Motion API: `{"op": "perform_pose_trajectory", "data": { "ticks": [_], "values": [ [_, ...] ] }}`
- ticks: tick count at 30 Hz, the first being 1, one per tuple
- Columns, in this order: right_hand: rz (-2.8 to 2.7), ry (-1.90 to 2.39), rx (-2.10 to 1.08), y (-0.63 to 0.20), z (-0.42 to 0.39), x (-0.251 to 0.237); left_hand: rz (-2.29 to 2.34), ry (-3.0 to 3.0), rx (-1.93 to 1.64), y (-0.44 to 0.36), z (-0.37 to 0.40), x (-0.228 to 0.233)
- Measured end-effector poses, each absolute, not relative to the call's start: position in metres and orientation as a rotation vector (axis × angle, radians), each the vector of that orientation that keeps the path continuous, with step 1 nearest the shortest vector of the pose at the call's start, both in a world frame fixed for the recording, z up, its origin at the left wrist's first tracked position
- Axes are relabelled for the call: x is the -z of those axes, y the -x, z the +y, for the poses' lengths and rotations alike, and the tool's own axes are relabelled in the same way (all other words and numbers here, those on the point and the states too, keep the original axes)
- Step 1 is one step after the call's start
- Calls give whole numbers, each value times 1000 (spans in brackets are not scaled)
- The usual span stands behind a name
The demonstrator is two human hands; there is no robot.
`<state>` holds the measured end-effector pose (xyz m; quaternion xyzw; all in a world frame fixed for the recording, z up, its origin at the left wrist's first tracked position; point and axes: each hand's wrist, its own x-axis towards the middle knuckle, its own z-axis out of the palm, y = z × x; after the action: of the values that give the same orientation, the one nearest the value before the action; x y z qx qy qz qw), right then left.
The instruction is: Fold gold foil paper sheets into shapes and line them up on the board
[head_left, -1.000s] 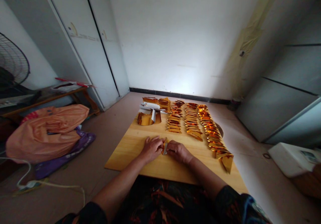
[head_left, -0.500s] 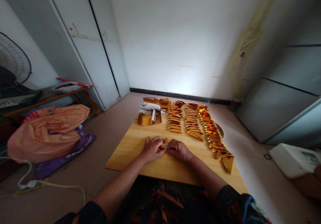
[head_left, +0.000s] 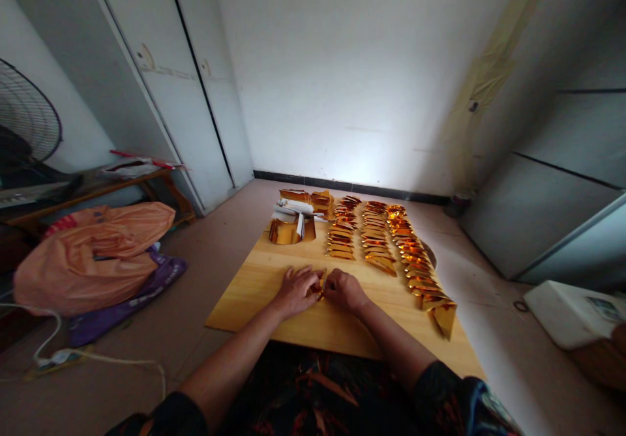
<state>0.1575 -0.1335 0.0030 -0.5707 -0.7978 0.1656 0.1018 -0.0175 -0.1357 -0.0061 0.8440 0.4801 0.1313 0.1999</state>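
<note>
A small piece of gold foil paper (head_left: 321, 285) sits at the wooden board, between my two hands and mostly hidden by them. My left hand (head_left: 296, 292) rests on the board with thumb and fingers closed on the foil's left side. Curled fingers of my right hand (head_left: 344, 290) pinch its right edge. Beyond my hands lie rows of folded gold foil pieces: a left row (head_left: 341, 235), a middle row (head_left: 376, 235) and a longer right row (head_left: 413, 257). Curved gold sheets (head_left: 284, 232) lie at the back left with white paper (head_left: 295, 206) on top.
The wooden board (head_left: 244, 299) stands low over a tiled floor, near a white wall. On the left are an orange bag (head_left: 98, 260), a purple bag (head_left: 132, 305), a fan (head_left: 29, 113) and a cable (head_left: 122, 362). A white box (head_left: 574, 312) stands at the right.
The pale strip that showed between my hands is now gold. My right hand has turned slightly and its fingers are more curled. My left hand stays nearly in place.
</note>
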Motion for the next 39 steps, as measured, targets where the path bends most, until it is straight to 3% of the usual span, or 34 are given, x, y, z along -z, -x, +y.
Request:
{"op": "perform_pose_trajectory", "data": {
  "ticks": [22, 34, 39],
  "values": [
    [-2128, 1344, -603, -171, -127, 23, 1369, -2328, -437, 14, -137, 10],
    [-2238, 1289, -342, -173, -139, 17, 1481, -2424, -496, 5, -147, 8],
    [-2259, 1327, -459, -171, -151, 16, 1605, -2412, -533, -6, -155, 9]
  ]
}}
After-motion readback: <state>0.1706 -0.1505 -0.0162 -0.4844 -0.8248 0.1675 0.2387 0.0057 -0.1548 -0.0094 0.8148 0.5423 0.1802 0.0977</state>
